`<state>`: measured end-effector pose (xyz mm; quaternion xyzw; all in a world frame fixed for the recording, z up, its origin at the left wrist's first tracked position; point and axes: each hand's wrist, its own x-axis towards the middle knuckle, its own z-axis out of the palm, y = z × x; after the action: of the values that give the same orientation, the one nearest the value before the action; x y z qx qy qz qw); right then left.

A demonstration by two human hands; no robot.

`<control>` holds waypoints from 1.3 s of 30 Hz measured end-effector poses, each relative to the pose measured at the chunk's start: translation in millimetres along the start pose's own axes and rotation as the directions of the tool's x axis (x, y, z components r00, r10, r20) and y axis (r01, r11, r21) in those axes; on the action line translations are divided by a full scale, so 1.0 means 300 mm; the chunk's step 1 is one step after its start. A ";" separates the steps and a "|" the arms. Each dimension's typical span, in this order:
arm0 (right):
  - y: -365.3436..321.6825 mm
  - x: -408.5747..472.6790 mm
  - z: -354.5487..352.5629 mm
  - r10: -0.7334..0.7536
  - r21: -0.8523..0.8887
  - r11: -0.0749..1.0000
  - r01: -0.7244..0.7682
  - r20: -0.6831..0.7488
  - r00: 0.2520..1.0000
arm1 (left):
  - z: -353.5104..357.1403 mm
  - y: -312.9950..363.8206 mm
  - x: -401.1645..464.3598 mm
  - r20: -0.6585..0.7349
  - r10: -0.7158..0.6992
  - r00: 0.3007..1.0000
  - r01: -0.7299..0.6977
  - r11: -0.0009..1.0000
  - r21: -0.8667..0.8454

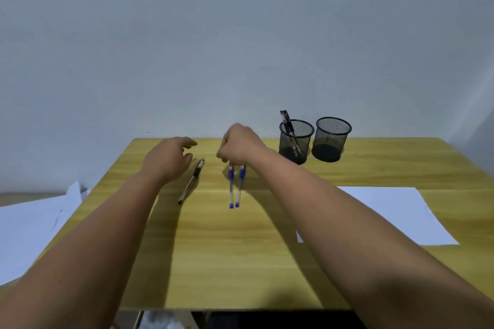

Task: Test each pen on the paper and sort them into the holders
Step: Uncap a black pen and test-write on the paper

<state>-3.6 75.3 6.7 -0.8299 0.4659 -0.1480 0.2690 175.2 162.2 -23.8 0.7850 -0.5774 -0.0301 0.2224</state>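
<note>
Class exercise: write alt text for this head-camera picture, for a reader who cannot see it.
A person's right hand grips two blue pens above a wooden table, while the open left hand hovers by a dark pen lying there. Behind stand two black mesh holders, the left holder with pens, the right holder apparently empty; white paper lies at right.

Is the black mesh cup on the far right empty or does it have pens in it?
Empty. Through the right black mesh pen holder only its dark bottom shows, and no pen sticks above its rim.
</note>
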 end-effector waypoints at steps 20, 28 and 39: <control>-0.036 0.087 0.295 0.013 -0.061 0.998 -0.007 0.098 0.995 | 0.113 -0.206 0.052 0.147 0.210 0.967 -0.203 0.977 -0.065; -0.016 0.066 0.223 0.048 -0.082 0.996 -0.040 0.101 0.994 | 0.115 -0.150 0.014 0.153 0.241 0.959 -0.226 0.968 -0.108; -0.018 0.014 0.195 -0.028 -0.043 0.998 0.034 0.132 0.991 | 0.082 -0.162 -0.015 0.114 0.268 0.957 -0.270 0.963 0.005</control>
<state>31.3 91.8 -37.6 -0.8509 0.4375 -0.0866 0.2777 209.5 170.0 -65.6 0.6984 -0.6908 -0.0379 0.1834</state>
